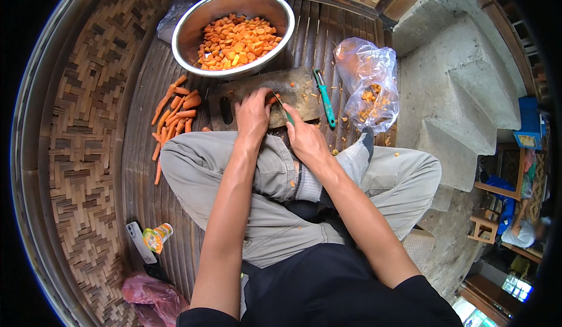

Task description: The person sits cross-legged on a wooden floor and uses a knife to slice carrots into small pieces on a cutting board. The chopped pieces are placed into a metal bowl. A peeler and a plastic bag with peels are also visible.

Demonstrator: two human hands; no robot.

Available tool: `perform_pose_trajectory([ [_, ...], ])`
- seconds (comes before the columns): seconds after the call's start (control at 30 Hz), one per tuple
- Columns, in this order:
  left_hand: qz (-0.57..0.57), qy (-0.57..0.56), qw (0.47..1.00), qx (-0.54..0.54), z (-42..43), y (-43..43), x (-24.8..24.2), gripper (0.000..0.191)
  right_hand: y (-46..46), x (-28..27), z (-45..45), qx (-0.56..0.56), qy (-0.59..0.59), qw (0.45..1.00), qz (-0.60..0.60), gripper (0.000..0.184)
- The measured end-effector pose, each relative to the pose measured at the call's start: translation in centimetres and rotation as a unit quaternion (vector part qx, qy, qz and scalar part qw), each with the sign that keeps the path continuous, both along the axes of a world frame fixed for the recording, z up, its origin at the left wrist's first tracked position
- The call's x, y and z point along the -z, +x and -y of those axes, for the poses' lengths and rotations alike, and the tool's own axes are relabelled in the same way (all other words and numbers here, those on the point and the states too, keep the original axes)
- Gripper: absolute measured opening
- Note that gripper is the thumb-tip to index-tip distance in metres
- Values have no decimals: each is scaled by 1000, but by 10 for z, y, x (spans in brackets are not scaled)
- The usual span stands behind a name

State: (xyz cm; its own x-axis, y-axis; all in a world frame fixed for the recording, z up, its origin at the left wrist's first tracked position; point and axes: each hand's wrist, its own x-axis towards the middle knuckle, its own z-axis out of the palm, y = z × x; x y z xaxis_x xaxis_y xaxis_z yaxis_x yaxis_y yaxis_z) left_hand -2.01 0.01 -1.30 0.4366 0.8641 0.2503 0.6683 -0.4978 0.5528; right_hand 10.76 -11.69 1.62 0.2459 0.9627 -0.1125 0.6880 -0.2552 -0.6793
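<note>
A worn wooden cutting board with a handle slot lies before my crossed legs. My left hand holds a piece of carrot down on it, the fingers hiding most of the piece. In my right hand is a green-handled knife, its blade at the carrot, right beside the left fingertips. Just beyond the board stands a large steel bowl partly filled with cut carrot chunks. Whole and halved peeled carrots lie piled on the slats to the left.
Right of the board lie a green peeler and a clear plastic bag of peelings. A phone, a printed cup and a pink plastic bag sit lower left. Concrete steps adjoin the bamboo platform. A person is far right.
</note>
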Motion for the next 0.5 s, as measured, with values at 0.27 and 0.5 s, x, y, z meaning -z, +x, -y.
perform_pose_trajectory([
  [0.27, -3, 7, 1000, 0, 1, -1, -1, 30, -2, -4, 1, -16, -10, 1000, 3, 53],
  [0.5, -12, -25, 1000, -14, -2, 0, -1, 23, -3, -7, -2, -23, -12, 1000, 0, 49],
])
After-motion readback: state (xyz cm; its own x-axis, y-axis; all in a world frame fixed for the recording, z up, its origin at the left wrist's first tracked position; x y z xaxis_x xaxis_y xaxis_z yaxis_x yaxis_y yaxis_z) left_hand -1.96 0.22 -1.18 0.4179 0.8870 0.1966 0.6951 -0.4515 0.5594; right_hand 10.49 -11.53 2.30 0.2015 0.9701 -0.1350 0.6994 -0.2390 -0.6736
